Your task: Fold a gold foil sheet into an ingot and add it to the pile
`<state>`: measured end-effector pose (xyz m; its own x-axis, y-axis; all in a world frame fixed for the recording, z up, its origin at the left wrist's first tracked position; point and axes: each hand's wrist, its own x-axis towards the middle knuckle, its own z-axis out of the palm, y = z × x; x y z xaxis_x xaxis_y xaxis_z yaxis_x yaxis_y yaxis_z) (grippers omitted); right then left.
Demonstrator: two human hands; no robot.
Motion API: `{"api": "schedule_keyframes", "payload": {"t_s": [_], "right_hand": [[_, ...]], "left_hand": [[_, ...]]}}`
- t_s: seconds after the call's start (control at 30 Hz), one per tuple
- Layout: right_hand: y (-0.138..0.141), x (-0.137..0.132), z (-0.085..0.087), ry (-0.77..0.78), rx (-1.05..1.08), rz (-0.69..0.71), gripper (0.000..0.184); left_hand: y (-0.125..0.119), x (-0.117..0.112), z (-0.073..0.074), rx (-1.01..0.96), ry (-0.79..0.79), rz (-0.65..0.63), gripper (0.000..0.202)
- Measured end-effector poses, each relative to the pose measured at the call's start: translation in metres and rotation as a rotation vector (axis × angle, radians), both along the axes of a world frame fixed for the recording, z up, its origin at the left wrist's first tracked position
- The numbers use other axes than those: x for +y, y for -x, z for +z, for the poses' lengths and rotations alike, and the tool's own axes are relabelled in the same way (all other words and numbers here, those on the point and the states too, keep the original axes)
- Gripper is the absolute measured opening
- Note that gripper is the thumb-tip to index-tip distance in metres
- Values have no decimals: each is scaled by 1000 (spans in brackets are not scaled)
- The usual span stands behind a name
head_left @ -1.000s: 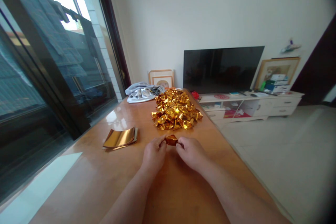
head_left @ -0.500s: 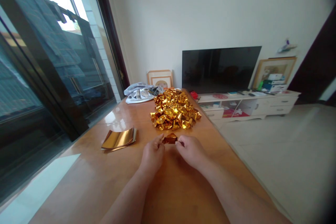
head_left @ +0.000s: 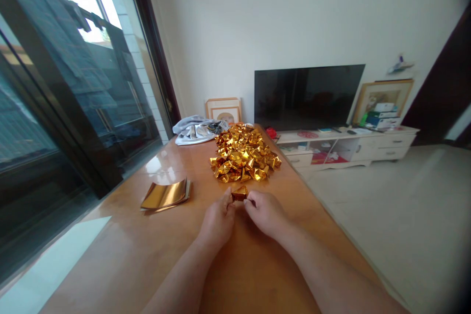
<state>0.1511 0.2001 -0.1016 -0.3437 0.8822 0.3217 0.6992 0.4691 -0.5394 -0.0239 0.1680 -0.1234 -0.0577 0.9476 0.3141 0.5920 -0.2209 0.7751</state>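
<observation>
Between my two hands is a small folded piece of gold foil paper point(head_left: 240, 193), shiny and boat-like in shape. My left hand point(head_left: 218, 216) pinches its left end, thumb on top. The right end is gripped by my right hand point(head_left: 265, 210), its fingers curled in. Just beyond lies a large heap of folded gold foil pieces point(head_left: 245, 154). To the left of my hands rests a stack of flat gold foil sheets point(head_left: 165, 196), slightly curled at the edges.
The wooden table point(head_left: 128, 255) stretches away from me, with a pale sheet point(head_left: 55, 265) at its left edge. Grey cloth point(head_left: 196, 131) lies at the far end. Beyond stand a television point(head_left: 309, 98) and a white cabinet point(head_left: 382, 147); a glass door point(head_left: 73, 83) is on the left.
My left hand has shifted slightly right, bringing my hands a little closer together. The folded foil looks narrower and more raised between my fingers. The heap and stack have stayed put.
</observation>
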Motion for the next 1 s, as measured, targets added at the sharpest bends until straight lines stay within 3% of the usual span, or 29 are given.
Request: {"api": "schedule_keyframes", "payload": {"t_s": [0.17, 0.3, 0.47, 0.63, 0.87, 1.0], "right_hand": [[0, 0, 0, 15, 2, -10, 17], [-4, 5, 1, 48, 111, -12, 19], [-11, 11, 8, 335, 451, 32, 22], [-18, 11, 21, 634, 658, 38, 16], [-20, 9, 24, 790, 664, 54, 16], [-19, 8, 23, 822, 661, 70, 17]], "left_hand": [[-1, -1, 2, -23, 1, -1, 55], [-3, 1, 4, -153, 4, -5, 60], [-3, 0, 13, -307, 53, -111, 52], [1, -3, 18, -198, 5, -109, 61], [3, -8, 22, -305, 63, -205, 86], [0, -9, 26, -401, 112, -271, 76]]}}
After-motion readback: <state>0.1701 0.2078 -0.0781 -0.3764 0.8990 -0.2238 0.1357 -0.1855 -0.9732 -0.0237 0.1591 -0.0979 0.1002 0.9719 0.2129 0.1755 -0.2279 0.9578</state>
